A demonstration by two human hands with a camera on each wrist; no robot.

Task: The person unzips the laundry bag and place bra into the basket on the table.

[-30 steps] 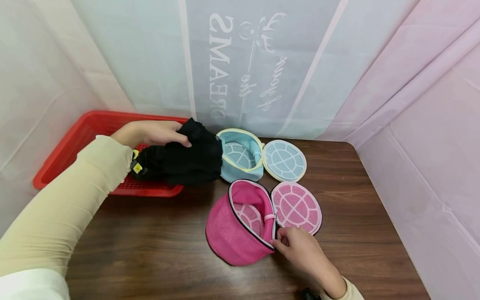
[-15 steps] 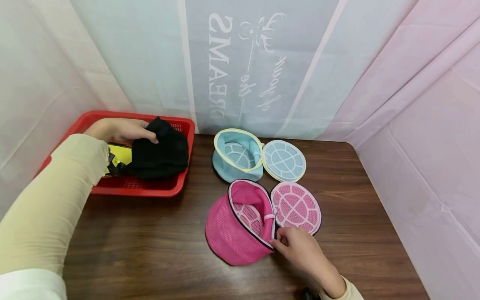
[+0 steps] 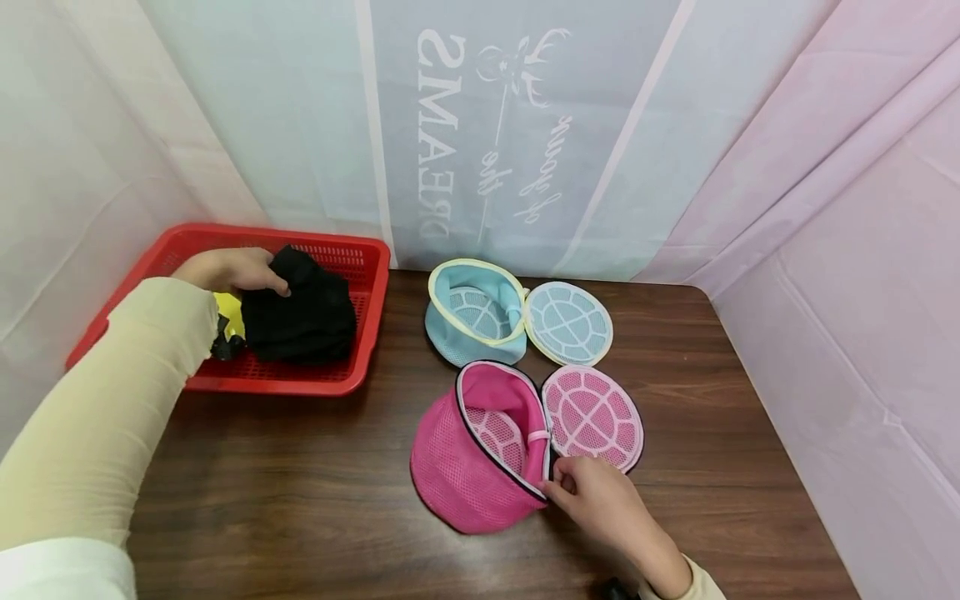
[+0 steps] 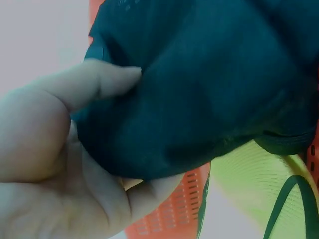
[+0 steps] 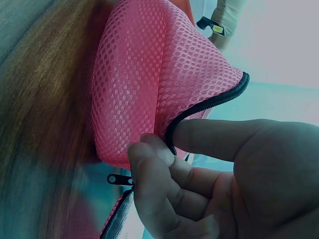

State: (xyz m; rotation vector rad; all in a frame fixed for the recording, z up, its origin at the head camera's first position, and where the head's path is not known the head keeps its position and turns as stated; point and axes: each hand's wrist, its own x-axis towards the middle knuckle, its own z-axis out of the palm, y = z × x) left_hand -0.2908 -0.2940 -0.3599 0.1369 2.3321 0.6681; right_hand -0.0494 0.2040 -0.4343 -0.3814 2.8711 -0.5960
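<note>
My left hand (image 3: pixel 231 270) is over the red basket (image 3: pixel 273 387), holding a folded black cloth (image 3: pixel 303 312). In the left wrist view, the thumb lies on top of the cloth and the fingers go beneath it. The cloth's kind is unclear. At the front of the table, my right hand (image 3: pixel 603 500) pinches the zippered rim of a pink mesh laundry bag (image 3: pixel 457 471). That bag stands tilted, its mouth unzipped and its round lid (image 3: pixel 592 417) folded out to the right. A zipper pull (image 5: pixel 119 179) hangs beside the fingers in the right wrist view.
Behind the pink bag stands a light blue mesh laundry bag (image 3: pixel 468 343), its round lid (image 3: pixel 569 322) laid out at right. Something yellow (image 3: pixel 231 312) shows in the basket, partly hidden by the left hand and cloth. Fabric sheets (image 3: pixel 315 167) enclose the wooden table (image 3: pixel 712 400).
My left hand has drawn the black cloth leftward, from beside the blue bag to within the basket's outline, where it now looks more compact. The right hand stays on the pink bag's rim.
</note>
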